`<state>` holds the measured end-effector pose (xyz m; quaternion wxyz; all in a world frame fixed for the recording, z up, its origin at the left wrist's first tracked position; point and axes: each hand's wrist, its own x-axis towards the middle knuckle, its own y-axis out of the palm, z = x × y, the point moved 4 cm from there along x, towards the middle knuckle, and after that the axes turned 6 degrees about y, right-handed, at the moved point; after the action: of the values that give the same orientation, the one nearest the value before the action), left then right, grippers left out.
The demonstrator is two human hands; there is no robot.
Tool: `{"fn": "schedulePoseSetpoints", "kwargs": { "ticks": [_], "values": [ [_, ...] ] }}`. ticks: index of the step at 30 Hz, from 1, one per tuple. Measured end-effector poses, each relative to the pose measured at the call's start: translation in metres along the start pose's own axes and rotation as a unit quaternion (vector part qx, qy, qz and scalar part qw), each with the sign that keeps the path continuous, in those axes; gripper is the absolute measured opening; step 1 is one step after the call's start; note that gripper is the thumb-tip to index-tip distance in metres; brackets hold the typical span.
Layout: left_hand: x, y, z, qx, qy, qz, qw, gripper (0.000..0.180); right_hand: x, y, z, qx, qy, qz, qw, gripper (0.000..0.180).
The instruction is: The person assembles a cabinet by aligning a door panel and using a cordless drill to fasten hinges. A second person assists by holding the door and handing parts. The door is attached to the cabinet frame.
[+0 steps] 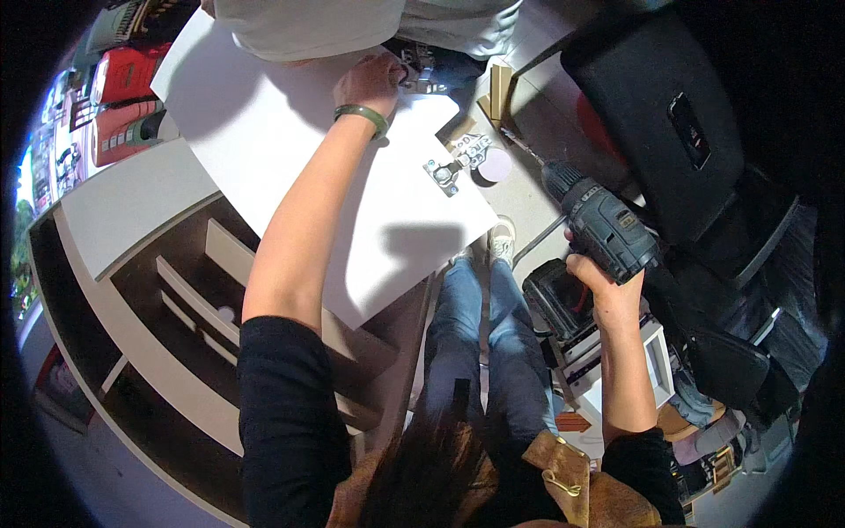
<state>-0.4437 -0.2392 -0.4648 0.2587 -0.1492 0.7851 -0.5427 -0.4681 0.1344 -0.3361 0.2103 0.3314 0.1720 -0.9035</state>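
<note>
My right hand (601,286) is wrapped around the handle of a grey-black cordless drill (607,224), held off to the right with its long bit pointing up and left. My left hand (368,86), a green bangle at its wrist, reaches to the far edge of a white board (326,194). Its fingers are curled beside a metal hinge (425,77); what they pinch, if anything, is hidden. A second metal hinge (444,174) sits at the board's right edge, its arm sticking out past that edge.
Beneath the board lies a cabinet carcass (150,343) with open compartments. Another person in a light shirt (317,31) is at the board's far side. A black chair (651,97) stands at right, a white drawer-like frame (647,361) below it. Red containers (128,75) are at far left.
</note>
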Motion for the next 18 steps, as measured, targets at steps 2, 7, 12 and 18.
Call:
{"fn": "schedulePoseSetpoints", "kwargs": {
  "ticks": [2,7,12,18],
  "values": [
    [0.0,-0.006,-0.012,0.017,0.036,-0.015,0.999,0.028,0.0,0.001,-0.002,0.004,0.006,-0.004,1.0,0.036],
    [-0.001,0.024,-0.058,0.112,0.058,0.026,0.992,0.032,0.001,0.01,-0.005,0.011,0.028,0.017,0.999,0.035],
    [0.029,0.038,-0.058,0.09,0.127,0.085,0.984,0.034,0.001,0.01,-0.007,-0.027,0.012,0.017,0.999,0.042],
    [0.026,0.025,-0.07,-0.193,0.345,0.164,0.904,0.028,0.009,0.01,-0.01,0.001,0.012,0.01,1.0,0.038]
  ]
}}
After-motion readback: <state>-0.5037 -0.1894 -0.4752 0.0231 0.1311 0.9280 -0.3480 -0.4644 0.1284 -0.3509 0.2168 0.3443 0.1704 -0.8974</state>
